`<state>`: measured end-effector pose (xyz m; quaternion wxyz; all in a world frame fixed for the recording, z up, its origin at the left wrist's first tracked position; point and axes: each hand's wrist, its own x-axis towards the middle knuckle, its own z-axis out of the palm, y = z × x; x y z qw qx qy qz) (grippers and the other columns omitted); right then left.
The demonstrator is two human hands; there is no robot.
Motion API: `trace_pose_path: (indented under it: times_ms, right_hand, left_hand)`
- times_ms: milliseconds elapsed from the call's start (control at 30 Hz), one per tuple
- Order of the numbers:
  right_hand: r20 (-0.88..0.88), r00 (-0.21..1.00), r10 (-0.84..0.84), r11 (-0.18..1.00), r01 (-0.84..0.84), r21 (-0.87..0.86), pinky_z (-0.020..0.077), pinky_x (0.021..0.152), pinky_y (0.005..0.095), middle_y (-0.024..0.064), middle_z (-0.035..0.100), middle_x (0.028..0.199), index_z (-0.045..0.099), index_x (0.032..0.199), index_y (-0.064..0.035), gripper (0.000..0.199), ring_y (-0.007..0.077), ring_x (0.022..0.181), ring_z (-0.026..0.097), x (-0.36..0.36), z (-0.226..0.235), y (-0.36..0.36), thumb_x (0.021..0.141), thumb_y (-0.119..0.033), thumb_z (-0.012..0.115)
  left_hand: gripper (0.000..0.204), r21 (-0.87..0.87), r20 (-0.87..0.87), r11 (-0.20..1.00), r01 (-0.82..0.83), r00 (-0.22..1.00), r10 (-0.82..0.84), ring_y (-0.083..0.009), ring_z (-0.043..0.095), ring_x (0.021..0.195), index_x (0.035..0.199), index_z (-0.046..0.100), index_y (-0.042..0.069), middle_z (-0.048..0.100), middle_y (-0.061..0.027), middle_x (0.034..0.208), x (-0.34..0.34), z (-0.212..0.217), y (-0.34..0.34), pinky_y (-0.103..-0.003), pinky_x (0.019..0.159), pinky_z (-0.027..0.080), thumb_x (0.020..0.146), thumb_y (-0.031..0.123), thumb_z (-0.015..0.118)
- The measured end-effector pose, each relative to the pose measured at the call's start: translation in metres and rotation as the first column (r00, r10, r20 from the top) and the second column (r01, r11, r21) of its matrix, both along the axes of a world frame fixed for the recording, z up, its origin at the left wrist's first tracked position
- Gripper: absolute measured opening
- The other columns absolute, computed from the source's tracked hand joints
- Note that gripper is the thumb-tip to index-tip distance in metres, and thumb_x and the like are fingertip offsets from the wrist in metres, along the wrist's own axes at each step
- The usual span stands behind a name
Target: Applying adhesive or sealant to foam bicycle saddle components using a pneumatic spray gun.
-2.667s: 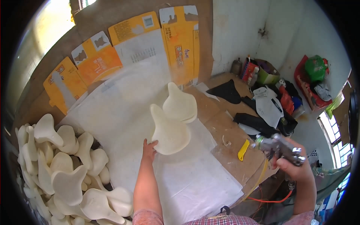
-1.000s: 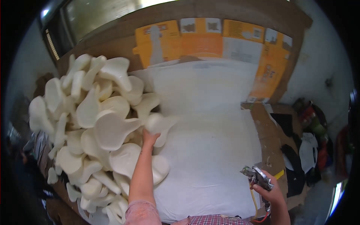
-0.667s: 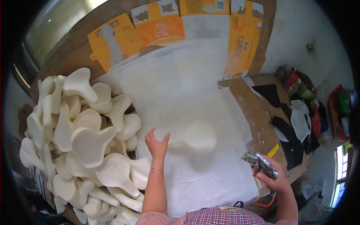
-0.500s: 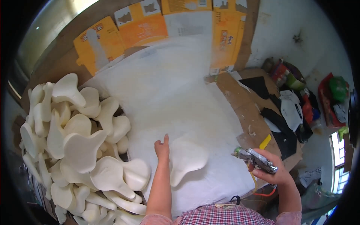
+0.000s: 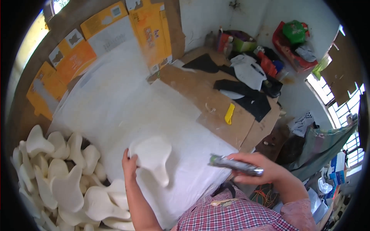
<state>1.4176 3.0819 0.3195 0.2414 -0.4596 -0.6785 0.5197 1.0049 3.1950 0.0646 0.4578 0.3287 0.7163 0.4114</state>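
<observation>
A cream saddle-shaped foam pad (image 5: pixel 151 153) lies on the white sheet (image 5: pixel 185 134) in front of me, its narrow end toward me and slightly right. My left hand (image 5: pixel 130 164) grips the pad's left edge, thumb over the rim; the other fingers are partly hidden. To the right of the pad, my right hand (image 5: pixel 259 168) is closed around a metal spray gun (image 5: pixel 235 164), held above the sheet's edge. The gun's tip points left toward the pad, with a gap between them.
Many similar foam pads (image 5: pixel 65 184) are heaped at my left. Yellow cardboard (image 5: pixel 150 34) lines the back. On the brown cardboard (image 5: pixel 181 82) at the right lie black pieces (image 5: pixel 250 102) and a yellow-handled tool (image 5: pixel 229 114). A red container (image 5: pixel 283 48) stands beyond.
My view has swung to the right. My left hand has taken hold of the pad, which has turned so its narrow end points lower right. My right hand still grips the spray gun.
</observation>
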Motion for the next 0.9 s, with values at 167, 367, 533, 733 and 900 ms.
trace_pose_path:
  times_ms: [167,367,533,733,900]
  right_hand:
    - [-0.119,0.989,-0.091,0.977,0.112,0.184,0.0478,0.068,0.0260,0.0057,0.062,0.080,0.050,0.125,-0.0036,0.056,0.0129,0.072,0.060,0.020,0.023,-0.046,0.076,-0.016,0.073]
    - [0.062,0.993,0.102,0.994,-0.104,0.029,0.0473,0.068,0.0252,0.0074,0.063,0.085,0.053,0.122,-0.0024,0.052,0.0106,0.072,0.059,0.037,0.021,-0.078,0.075,-0.013,0.073]
    - [-0.086,0.996,0.002,0.999,0.002,0.050,0.0457,0.075,0.0260,0.0076,0.062,0.094,0.051,0.124,-0.0025,0.052,0.0107,0.082,0.057,0.055,0.030,-0.066,0.076,-0.012,0.072]
    - [-0.014,1.000,-0.006,0.964,0.010,0.266,0.0467,0.083,0.0316,0.0091,0.060,0.105,0.048,0.126,-0.0055,0.055,0.0192,0.094,0.058,0.096,-0.038,0.019,0.078,-0.019,0.071]
    - [0.312,0.949,-0.053,0.913,-0.080,0.401,0.0464,0.086,0.0414,0.0191,0.057,0.113,0.050,0.121,-0.0050,0.053,0.0352,0.103,0.055,0.093,-0.166,0.109,0.074,-0.020,0.069]
  left_hand:
    - [0.063,0.203,-0.027,0.978,-0.044,0.998,0.051,-0.0184,0.060,0.077,0.139,0.036,0.011,0.057,-0.0108,0.103,0.015,0.024,0.008,-0.031,0.051,0.052,0.080,0.008,0.059]
    - [0.062,0.151,0.046,0.971,-0.188,0.982,0.183,-0.0194,0.060,0.081,0.140,0.033,0.013,0.057,-0.0109,0.108,0.023,0.036,-0.011,-0.034,0.054,0.053,0.083,0.008,0.057]
    - [0.064,0.168,0.018,0.963,-0.213,0.977,0.213,-0.0212,0.062,0.080,0.139,0.036,0.010,0.058,-0.0133,0.110,0.026,0.032,-0.032,-0.032,0.051,0.055,0.080,0.007,0.059]
    - [0.032,0.319,0.472,0.830,-0.457,0.836,0.279,-0.0265,0.061,0.088,0.107,0.057,0.004,0.059,-0.0115,0.106,-0.064,0.046,-0.096,-0.041,0.079,0.054,0.078,0.016,0.063]
    - [0.061,0.266,0.813,0.063,-0.962,0.259,0.522,-0.0347,0.042,0.116,0.140,0.028,0.012,0.038,-0.0162,0.130,-0.080,0.199,-0.183,-0.045,0.095,0.043,0.088,0.031,0.055]
